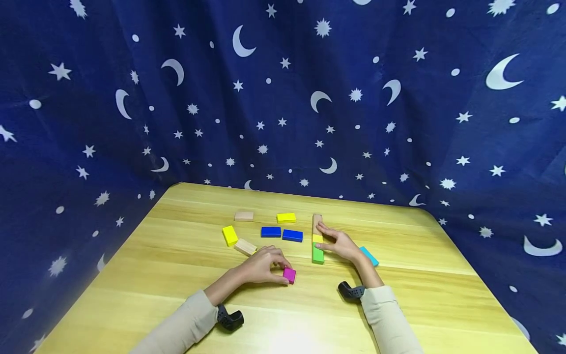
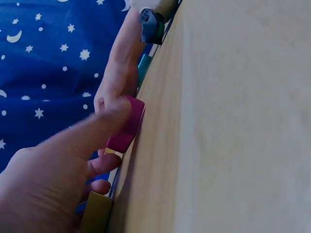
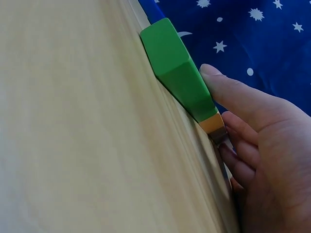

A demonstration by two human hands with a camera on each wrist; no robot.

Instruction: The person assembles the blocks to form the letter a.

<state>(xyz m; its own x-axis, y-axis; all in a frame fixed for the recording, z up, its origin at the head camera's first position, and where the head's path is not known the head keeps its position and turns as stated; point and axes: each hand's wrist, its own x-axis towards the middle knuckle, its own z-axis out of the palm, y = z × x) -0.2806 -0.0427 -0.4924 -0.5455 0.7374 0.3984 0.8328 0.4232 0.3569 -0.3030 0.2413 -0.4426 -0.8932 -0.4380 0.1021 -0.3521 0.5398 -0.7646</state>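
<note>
Wood-grain tabletop (image 1: 424,265), navy moon-and-star curtain (image 1: 283,101) behind: one magenta block (image 1: 289,276), front-left of an aligned green block (image 1: 318,254), yellow block (image 1: 317,238) and wooden block (image 1: 316,220), was pinched by the left hand (image 1: 264,266); right hand (image 1: 344,246), thumb and fingers parted, touched that row.

Ok so a single block (image 1: 289,276) is at the left hand's (image 1: 263,265) fingertips; right of it there's a front-to-back line of blocks (image 1: 317,238); a lone block (image 1: 369,256) lies further right. Behind the left hand, two side-by-side blocks (image 1: 270,232); two angled blocks (image 1: 230,236) left of those; rear pair (image 1: 286,218) further back.
</note>
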